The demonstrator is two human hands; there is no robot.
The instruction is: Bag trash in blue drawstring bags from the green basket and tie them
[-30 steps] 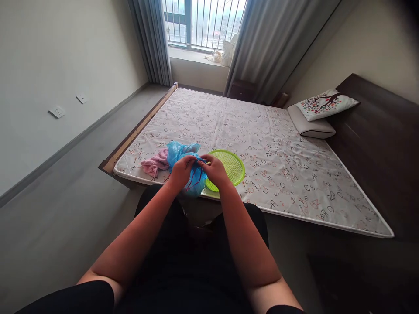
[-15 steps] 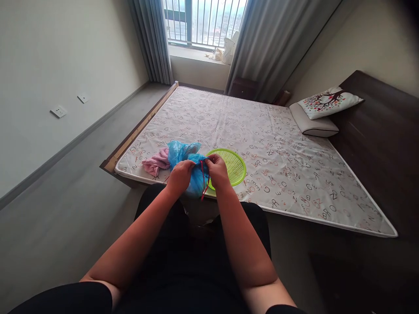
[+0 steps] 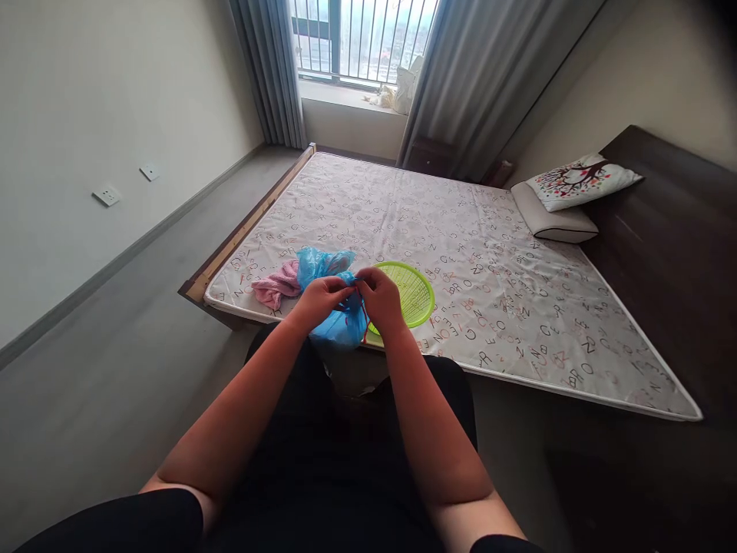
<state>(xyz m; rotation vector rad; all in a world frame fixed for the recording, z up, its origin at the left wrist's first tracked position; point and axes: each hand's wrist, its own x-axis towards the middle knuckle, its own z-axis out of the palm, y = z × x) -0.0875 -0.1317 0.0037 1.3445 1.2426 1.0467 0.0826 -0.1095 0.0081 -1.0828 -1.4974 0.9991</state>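
A thin blue plastic bag (image 3: 339,332) hangs at the bed's near edge, gathered at its neck. My left hand (image 3: 321,301) is closed in a pinch on the gathered neck, fingers pointing right. Against it, my right hand (image 3: 380,298) pinches the same neck from the other side, where a red drawstring (image 3: 365,319) shows and dangles down. The fingertips nearly meet, so which of them hold string and which hold film is hidden. Behind my left hand lies crumpled blue plastic (image 3: 323,263); I cannot tell whether it joins the bag. A pink cloth (image 3: 278,284) is left of it.
A lime-green mesh basket (image 3: 415,296) sits on the bare mattress (image 3: 489,307), just beyond my right hand. A cushion (image 3: 581,180) rests on a pillow (image 3: 550,217) by the dark headboard (image 3: 662,230). The wooden footboard (image 3: 247,223) edges the left side.
My hands have drawn closer together at the bag's neck, and the fingertips now almost touch. The red drawstring's dangling ends show less. The pink cloth and basket stay where they were.
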